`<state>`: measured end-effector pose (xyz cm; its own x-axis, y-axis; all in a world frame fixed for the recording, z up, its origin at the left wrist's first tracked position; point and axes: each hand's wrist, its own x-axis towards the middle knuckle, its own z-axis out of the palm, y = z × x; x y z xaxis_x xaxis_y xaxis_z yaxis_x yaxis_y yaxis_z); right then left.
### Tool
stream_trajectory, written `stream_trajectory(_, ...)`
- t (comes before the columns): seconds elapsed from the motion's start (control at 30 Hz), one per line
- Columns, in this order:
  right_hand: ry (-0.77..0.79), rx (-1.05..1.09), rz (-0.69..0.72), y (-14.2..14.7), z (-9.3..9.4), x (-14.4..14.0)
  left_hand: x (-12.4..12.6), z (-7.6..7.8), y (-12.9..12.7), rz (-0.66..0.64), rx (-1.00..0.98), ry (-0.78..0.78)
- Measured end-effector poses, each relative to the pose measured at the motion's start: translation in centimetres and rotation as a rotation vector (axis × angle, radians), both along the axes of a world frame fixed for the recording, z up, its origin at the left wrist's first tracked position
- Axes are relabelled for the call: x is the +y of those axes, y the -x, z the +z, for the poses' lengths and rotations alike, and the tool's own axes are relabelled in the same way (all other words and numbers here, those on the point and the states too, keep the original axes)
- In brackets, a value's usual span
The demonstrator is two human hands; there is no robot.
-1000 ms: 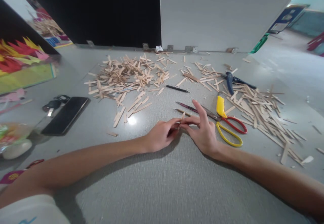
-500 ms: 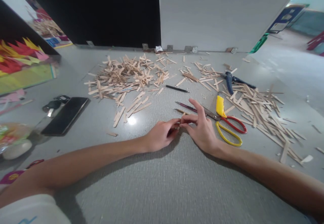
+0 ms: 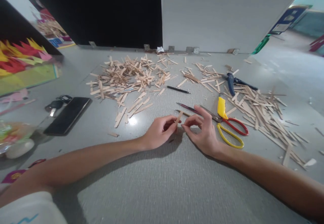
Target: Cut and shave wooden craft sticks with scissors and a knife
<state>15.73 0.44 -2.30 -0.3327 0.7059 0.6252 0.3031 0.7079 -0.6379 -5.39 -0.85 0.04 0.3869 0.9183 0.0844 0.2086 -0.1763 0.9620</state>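
Observation:
My left hand [image 3: 159, 132] pinches a short wooden stick [image 3: 179, 117] between thumb and fingers, its free end pointing up and away. My right hand [image 3: 203, 131] sits just right of it, thumb and forefinger curled together at the stick's lower end; whether they grip it is unclear. Both hands hover low over the grey table [image 3: 162, 183]. Red-and-yellow scissors [image 3: 229, 124] lie right behind my right hand.
A big pile of wooden sticks [image 3: 126, 77] lies at the back left, another pile [image 3: 258, 109] at the right. A black pencil [image 3: 178, 89], blue pliers [image 3: 231, 82], a black phone [image 3: 68, 115], keys [image 3: 57, 103] and coloured paper [image 3: 22, 57] surround the hands.
Both hands lifted slightly off the table. The stick now stands tilted up in my left fingers, and my right fingers have curled in from their spread pose.

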Motion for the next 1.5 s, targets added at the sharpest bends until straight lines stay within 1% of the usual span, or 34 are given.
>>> stream_trajectory(0.17,0.028,-0.041,-0.019,0.0,0.4,0.2,-0.1,-0.3,0.1,0.002,-0.057,0.031)
stream_trajectory(0.27,0.056,-0.079,-0.007,-0.1,0.5,0.1,-0.1,-0.3,0.2,0.003,-0.058,0.003)
stream_trajectory(0.43,0.073,-0.083,0.021,-0.2,0.4,0.2,-0.2,-0.1,0.3,0.018,-0.030,-0.045)
stream_trajectory(0.57,0.089,-0.126,0.001,-0.1,0.6,0.2,-0.2,-0.2,0.3,0.051,-0.047,-0.065)
stream_trajectory(0.7,0.066,-0.158,-0.011,0.0,0.9,0.2,-0.1,-0.4,0.1,0.064,-0.119,0.004)
stream_trajectory(0.77,0.051,-0.169,-0.009,0.0,1.0,0.2,-0.1,-0.2,0.0,0.071,-0.151,0.032)
stream_trajectory(0.87,0.059,-0.189,0.001,-0.1,1.1,0.4,-0.4,0.9,0.0,0.078,-0.168,0.048)
stream_trajectory(0.97,0.070,-0.194,0.030,-0.2,1.1,0.5,-1.2,2.7,0.2,0.042,-0.173,0.026)
stream_trajectory(1.0,0.071,-0.194,0.037,-0.2,1.1,0.5,-1.5,3.4,0.2,0.022,-0.166,0.007)
stream_trajectory(1.07,0.076,-0.193,0.039,-0.2,1.2,0.5,-2.3,4.5,0.3,0.027,-0.149,-0.061)
stream_trajectory(1.17,0.093,-0.204,0.023,-0.1,1.3,0.4,-3.3,5.8,0.3,0.003,-0.157,-0.044)
stream_trajectory(1.3,0.120,-0.224,0.030,-0.2,1.4,0.4,-4.2,6.6,0.3,0.002,-0.170,0.000)
stream_trajectory(1.5,0.121,-0.223,0.021,-0.3,1.4,0.4,-4.6,6.7,0.3,-0.026,-0.187,0.042)
